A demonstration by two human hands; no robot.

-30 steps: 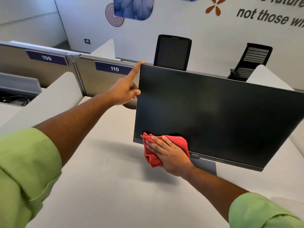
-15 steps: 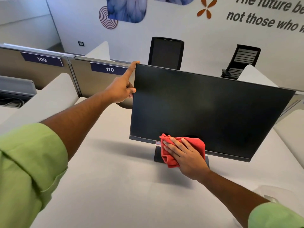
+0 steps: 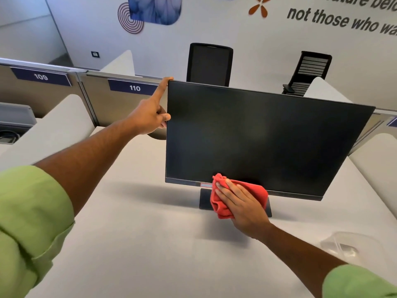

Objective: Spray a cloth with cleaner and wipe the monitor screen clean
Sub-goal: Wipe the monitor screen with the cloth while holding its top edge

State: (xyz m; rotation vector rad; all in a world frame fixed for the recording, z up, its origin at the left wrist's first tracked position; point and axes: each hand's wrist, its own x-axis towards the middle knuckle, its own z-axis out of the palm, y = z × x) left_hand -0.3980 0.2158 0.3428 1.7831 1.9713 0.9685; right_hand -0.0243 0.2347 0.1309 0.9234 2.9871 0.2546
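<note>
red cloth [image 3: 259, 189] between right hand [image 3: 243, 206] and monitor [image 3: 257, 134]

One wide-angle view from the person's head, facing forward and down, close in, left hand [image 3: 149, 117] higher and farther out, right hand [image 3: 243, 206] lower and nearer, desk [image 3: 139, 233] beneath both, monitor [image 3: 257, 136] directly ahead of both, wall [image 3: 257, 46] well beyond them.

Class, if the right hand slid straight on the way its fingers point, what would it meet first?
Likely just bare screen: the right hand, pressing the cloth, points toward its left edge.
</note>
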